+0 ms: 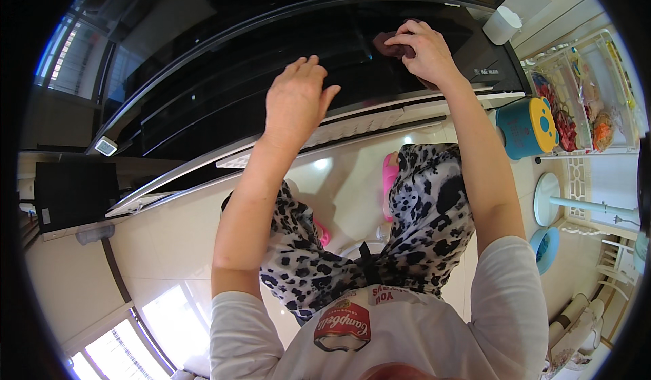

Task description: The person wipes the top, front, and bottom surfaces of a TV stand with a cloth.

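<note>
A dark brown cloth (391, 49) is bunched under the fingertips of my right hand (427, 54), against a glossy black panel-like surface (229, 95). Part of the cloth also shows below that wrist. My left hand (297, 95) is palm down over the same surface, thumb out to the side, holding nothing. Whether its palm touches the surface is hidden. Behind both hands runs the lower edge of a large black glossy panel (285, 8), perhaps a television screen, which carries reflections.
A white rounded device (502, 25) stands at the surface's right end, a small digital display (106, 146) at its left. Right of me are a teal bin with a yellow lid (526, 128), a clear-sided cart with packets (580, 95), a pale blue round-based stand (546, 199) and a blue basin (544, 250).
</note>
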